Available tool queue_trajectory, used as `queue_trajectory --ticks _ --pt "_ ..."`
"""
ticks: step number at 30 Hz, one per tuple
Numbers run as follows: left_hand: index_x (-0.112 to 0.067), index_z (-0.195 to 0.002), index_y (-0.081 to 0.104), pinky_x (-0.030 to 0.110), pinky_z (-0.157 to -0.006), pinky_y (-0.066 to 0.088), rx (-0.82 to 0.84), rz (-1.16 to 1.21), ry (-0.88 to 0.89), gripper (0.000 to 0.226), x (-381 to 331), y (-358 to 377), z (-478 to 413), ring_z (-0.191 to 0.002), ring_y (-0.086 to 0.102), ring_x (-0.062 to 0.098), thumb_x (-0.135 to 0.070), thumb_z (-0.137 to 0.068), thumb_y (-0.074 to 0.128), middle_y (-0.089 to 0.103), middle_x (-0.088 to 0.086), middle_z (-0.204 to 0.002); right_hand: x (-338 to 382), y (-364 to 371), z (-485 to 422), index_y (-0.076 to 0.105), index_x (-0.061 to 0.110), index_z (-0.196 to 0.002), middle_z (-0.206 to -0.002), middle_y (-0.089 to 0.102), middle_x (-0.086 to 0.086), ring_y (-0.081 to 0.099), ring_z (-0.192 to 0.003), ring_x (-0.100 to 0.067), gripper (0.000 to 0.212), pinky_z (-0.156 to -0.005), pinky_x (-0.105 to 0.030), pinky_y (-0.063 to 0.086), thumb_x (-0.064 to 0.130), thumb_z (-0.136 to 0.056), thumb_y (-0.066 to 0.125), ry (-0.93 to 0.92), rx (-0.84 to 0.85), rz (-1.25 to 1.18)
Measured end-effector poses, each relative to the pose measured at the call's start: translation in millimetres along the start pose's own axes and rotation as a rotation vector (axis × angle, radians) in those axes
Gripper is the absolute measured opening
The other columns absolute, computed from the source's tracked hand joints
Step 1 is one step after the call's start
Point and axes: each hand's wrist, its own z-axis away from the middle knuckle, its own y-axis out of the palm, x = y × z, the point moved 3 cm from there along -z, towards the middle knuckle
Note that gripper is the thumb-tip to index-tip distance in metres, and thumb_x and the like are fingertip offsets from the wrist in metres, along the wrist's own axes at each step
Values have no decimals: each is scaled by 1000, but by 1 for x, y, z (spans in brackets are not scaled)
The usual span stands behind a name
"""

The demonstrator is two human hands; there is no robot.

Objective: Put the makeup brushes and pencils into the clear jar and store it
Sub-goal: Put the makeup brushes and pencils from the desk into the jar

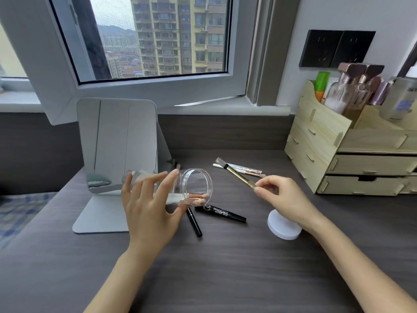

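My left hand [149, 206] holds the clear jar [191, 186] tilted on its side above the desk, its mouth facing right. A rose-gold brush [196, 197] lies inside it. My right hand [282, 197] pinches the lower end of a gold-handled brush [239, 177], whose flat bristles point up and left, just right of the jar's mouth. On the desk below the jar lie a black eyebrow pencil [220, 213] with white lettering and a thinner black pencil [194, 222]. Behind the held brush, a white pencil and a rose-gold brush [243, 169] rest together.
A white round lid [284, 227] lies under my right wrist. A standing mirror [117, 143] is at the left. A wooden organiser [352, 141] with drawers stands at the right, holding bottles and brushes on top. An open window is behind the desk.
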Motion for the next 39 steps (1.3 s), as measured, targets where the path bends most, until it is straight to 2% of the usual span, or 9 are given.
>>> queue_trajectory --ticks 3,8,10,17,25,29,33,36,39 --pt "-23 -121 52 55 -110 24 -14 -9 -10 59 1 -1 1 -104 51 20 -39 -68 73 65 7 -106 32 -19 33 70 15 -83 -68 59 12 52 -66 5 4 -62 -4 39 14 -84 66 -98 36 -74" --pt "-25 -124 49 54 -112 24 6 -6 -4 57 0 -1 1 -104 52 22 -44 -74 66 64 7 -108 71 -7 47 64 24 -73 -69 54 17 47 -67 0 13 -66 -19 34 33 -79 56 -417 -106 427" --pt "-26 -125 49 54 -111 24 14 8 9 54 -2 -1 1 -103 55 25 -45 -76 64 64 6 -109 86 9 44 62 22 -66 -66 59 9 54 -65 -15 19 -62 -26 38 35 -74 51 -502 -179 565" --pt "-27 -122 50 53 -111 25 34 15 39 59 -2 -2 2 -102 57 27 -36 -69 73 64 6 -109 111 51 24 58 19 -47 -48 58 4 57 -51 -21 28 -48 -23 44 29 -46 84 -526 -265 702" --pt "-26 -123 51 51 -112 22 45 29 60 62 -3 -1 3 -104 54 25 -38 -67 74 63 6 -109 97 58 17 66 20 -49 -55 54 2 53 -51 -21 22 -44 -24 39 31 -68 65 -607 -326 639" --pt "-27 -124 50 53 -111 23 63 33 60 57 -3 0 3 -106 51 23 -44 -72 65 63 6 -109 84 58 27 74 27 -79 -65 55 1 51 -57 -20 24 -50 -27 36 33 -82 51 -667 -223 577" --pt "-26 -123 50 52 -111 24 51 53 24 58 0 -1 1 -104 52 22 -44 -69 63 64 6 -107 50 26 13 75 19 -89 -66 55 11 51 -64 -2 21 -63 -22 41 24 -88 55 -358 -278 50" --pt "-26 -123 50 53 -111 24 53 52 20 58 0 0 1 -104 52 22 -44 -69 61 64 6 -108 2 9 -21 74 10 -89 -84 69 -9 63 -82 -29 18 -71 -34 46 17 -88 58 -14 -416 256" --pt "-26 -124 49 52 -111 23 62 47 24 58 -1 0 2 -103 53 24 -42 -69 61 64 5 -108 -38 11 -55 64 11 -118 -118 63 -17 55 -109 -37 33 -89 -38 44 30 -91 55 237 -209 520"
